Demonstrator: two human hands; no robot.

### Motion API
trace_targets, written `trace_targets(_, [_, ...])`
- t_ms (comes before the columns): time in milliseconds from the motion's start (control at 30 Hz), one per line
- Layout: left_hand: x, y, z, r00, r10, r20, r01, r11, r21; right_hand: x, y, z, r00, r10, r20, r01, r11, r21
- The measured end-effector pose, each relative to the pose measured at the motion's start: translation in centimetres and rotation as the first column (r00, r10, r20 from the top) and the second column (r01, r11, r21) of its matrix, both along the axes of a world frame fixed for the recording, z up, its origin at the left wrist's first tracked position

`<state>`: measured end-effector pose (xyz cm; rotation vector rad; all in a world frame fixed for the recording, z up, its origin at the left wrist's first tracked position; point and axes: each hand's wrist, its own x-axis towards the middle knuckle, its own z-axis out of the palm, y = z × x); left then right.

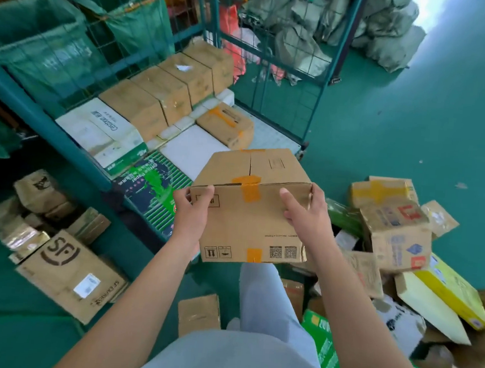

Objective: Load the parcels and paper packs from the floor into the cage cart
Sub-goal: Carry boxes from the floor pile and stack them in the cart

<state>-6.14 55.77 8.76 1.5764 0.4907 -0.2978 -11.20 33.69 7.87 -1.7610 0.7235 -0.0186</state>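
Green warehouse floor with parcels lying all over it, and the cage cart is sitting open just ahead, already half full of cartons and paper packs. The left hand and right hand are gripping a taped cardboard box by its top corners, holding it up in front of the cart. I'd be aiming it for the bare spot by the small box, keeping it level and setting it down flush.
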Motion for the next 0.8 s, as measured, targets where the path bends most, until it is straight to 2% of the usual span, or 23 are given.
trace_targets(333, [10.2, -2.1, -0.8, 0.998, 0.056, -0.022, -0.056, 0.998, 0.013, 12.1, -2.2, -0.5, 0.993, 0.113, -0.038, -0.115, 0.993, -0.042])
trace_targets(600, [26.1, -7.4, -5.0, 0.983, 0.144, -0.111, -0.131, 0.985, 0.115, 30.3, -7.8, -6.4, 0.961, 0.228, -0.156, -0.223, 0.973, 0.053])
trace_targets(800, [37.8, -13.1, -5.7, 0.966, 0.168, -0.195, -0.141, 0.979, 0.148, 42.0, -14.0, -7.2, 0.934, 0.271, -0.232, -0.247, 0.961, 0.128])
